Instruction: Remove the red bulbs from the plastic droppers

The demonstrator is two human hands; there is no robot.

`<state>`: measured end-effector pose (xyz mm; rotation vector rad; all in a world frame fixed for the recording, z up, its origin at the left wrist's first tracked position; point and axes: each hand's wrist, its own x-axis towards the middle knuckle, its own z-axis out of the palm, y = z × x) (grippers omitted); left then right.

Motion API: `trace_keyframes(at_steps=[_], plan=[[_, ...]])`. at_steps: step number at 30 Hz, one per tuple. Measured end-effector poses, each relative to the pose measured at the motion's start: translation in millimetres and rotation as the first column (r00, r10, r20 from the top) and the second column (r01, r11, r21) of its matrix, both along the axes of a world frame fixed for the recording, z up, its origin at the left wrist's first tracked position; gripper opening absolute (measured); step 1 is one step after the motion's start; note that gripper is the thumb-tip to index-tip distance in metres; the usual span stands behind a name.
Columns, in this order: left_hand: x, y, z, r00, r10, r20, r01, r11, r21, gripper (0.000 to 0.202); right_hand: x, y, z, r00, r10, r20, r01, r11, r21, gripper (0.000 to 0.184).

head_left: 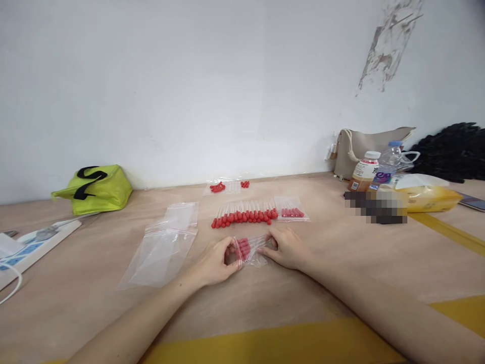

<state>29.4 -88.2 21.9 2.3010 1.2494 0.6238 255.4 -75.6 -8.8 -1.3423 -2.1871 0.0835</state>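
My left hand [220, 260] pinches the red-edged mouth of a small clear zip bag [257, 260]. Inside or partly inside it lie several red-headed sticks [243, 247], heads toward my left hand. At the bag's other side my right hand [287, 247] has thumb and fingers closed around the sticks' pale, clear ends; whether the bag's film is also in that grip, I cannot tell. Just beyond my hands a row of similar red-headed sticks [242, 216] lies on the table. Right of the row is a filled zip bag [291, 212] with red heads showing.
Flat zip bags [161, 253] overlap left of my hands. More red-headed sticks [217, 187] lie on plastic near the wall. A green bag [104, 189] and power strip [34, 250] are at left. Bottles [366, 172], a yellow pack [428, 194] and a beige bag [373, 141] stand right.
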Motion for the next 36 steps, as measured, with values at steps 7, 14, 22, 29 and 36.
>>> trace_keyframes(at_steps=[7,14,22,29,36], plan=[[0,-2,-0.9,0.995,-0.006,-0.097,0.020,0.989,0.144,0.010,9,5,-0.9,0.997,0.073,-0.034,-0.073,0.997,0.002,0.031],[0,-3,3.8,0.984,-0.079,-0.160,0.104,0.983,0.153,0.004,15,6,-0.2,0.994,0.087,-0.059,-0.089,0.996,-0.022,0.029],[-4,7,-1.6,0.994,0.019,0.108,-0.016,0.999,-0.028,0.010,16,9,0.6,0.993,0.120,0.007,-0.120,0.992,0.036,0.026],[-5,13,-7.1,0.996,0.027,0.083,-0.039,0.989,0.141,0.010,14,9,1.6,0.994,0.086,0.070,-0.092,0.992,0.088,0.024],[-6,15,1.6,0.998,0.028,0.051,-0.035,0.991,0.132,0.003,15,9,0.6,0.990,0.105,0.094,-0.117,0.984,0.131,0.022]])
